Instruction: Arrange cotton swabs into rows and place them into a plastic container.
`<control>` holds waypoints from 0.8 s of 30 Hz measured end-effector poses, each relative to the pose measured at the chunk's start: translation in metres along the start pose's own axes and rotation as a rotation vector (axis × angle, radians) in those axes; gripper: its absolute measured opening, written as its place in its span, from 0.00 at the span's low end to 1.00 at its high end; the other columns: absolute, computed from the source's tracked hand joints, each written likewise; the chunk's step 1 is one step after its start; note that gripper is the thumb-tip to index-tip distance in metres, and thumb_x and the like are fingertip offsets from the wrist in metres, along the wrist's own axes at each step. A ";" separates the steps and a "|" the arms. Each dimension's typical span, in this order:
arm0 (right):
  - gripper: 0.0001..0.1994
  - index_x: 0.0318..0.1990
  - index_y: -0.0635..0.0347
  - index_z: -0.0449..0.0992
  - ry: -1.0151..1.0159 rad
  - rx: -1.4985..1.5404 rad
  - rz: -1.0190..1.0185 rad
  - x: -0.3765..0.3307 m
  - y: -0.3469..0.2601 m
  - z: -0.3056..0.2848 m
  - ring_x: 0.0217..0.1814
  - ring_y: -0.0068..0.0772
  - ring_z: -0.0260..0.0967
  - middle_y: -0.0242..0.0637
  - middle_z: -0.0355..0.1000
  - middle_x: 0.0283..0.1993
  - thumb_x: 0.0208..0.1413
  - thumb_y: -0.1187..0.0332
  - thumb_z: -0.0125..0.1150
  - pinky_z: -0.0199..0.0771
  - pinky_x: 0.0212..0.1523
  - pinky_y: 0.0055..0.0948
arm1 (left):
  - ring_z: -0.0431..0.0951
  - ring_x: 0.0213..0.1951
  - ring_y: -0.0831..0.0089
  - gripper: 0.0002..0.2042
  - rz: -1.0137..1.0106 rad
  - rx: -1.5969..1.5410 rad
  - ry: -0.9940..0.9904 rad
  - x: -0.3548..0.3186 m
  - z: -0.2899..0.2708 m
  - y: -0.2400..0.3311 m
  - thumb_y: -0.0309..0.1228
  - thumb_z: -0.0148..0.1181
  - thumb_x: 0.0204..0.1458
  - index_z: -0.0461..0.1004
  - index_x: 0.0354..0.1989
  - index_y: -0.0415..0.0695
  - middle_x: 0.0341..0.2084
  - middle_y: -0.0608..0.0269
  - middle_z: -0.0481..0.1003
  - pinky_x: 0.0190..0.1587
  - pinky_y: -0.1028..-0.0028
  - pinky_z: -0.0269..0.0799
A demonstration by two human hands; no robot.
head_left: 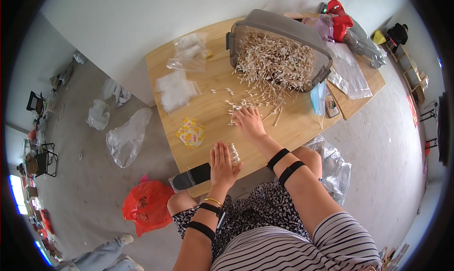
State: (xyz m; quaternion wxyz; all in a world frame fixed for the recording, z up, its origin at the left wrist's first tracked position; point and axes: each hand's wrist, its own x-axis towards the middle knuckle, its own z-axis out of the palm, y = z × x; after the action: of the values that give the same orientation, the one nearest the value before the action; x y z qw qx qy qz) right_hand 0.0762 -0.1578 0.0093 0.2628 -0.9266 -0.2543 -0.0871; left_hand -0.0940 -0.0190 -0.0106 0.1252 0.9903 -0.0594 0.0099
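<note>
My left hand [221, 164] grips a tight bundle of cotton swabs [233, 154] near the front edge of the wooden table [208, 110], the swab tips facing up. My right hand [248, 121] lies palm down further out, its fingers on a scatter of loose cotton swabs [250, 100] and gathering them. These loose swabs spill out of a grey plastic tub [279, 32] tipped on its side at the back of the table, which holds a large heap of swabs [276, 62].
Clear plastic bags [176, 88] lie at the table's left, a small yellow packet [191, 132] near the front, a black-ended bag [191, 177] at the front edge. More clear bags [350, 70] and red items [339, 16] sit right. A red bag [147, 205] and clear bags [125, 136] lie on the floor.
</note>
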 end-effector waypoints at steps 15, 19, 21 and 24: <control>0.04 0.33 0.53 0.78 -0.197 0.034 -0.267 0.022 -0.012 0.016 0.57 0.39 0.63 0.33 0.68 0.46 0.49 0.68 0.66 0.65 0.60 0.38 | 0.43 0.76 0.44 0.44 0.011 -0.025 0.034 0.000 -0.004 0.001 0.57 0.44 0.63 0.45 0.72 0.26 0.73 0.34 0.46 0.76 0.49 0.38; 0.07 0.35 0.51 0.78 -0.316 0.100 -0.281 0.010 -0.037 0.022 0.59 0.41 0.62 0.33 0.68 0.47 0.48 0.67 0.67 0.64 0.61 0.40 | 0.42 0.76 0.42 0.45 -0.004 -0.061 0.060 -0.001 -0.002 0.001 0.58 0.43 0.63 0.45 0.72 0.26 0.73 0.34 0.46 0.75 0.48 0.38; 0.12 0.41 0.48 0.79 -0.272 0.230 -0.204 0.004 -0.034 0.016 0.61 0.42 0.61 0.33 0.68 0.50 0.48 0.67 0.68 0.63 0.62 0.41 | 0.42 0.76 0.42 0.45 -0.026 -0.099 0.086 -0.001 -0.005 0.001 0.57 0.44 0.63 0.45 0.73 0.26 0.73 0.33 0.46 0.75 0.48 0.38; 0.16 0.47 0.46 0.79 -0.175 0.167 -0.117 -0.008 -0.010 -0.004 0.62 0.42 0.60 0.33 0.67 0.54 0.47 0.67 0.70 0.62 0.64 0.42 | 0.41 0.76 0.46 0.44 -0.052 -0.105 0.091 0.008 -0.011 0.000 0.57 0.46 0.63 0.45 0.73 0.28 0.74 0.37 0.46 0.76 0.48 0.34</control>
State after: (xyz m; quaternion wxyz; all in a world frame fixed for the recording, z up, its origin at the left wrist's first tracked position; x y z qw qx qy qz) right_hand 0.0647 -0.1559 0.0144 0.3103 -0.8891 -0.3365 0.0005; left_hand -0.0858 -0.0168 0.0005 0.1797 0.9821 -0.0283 0.0485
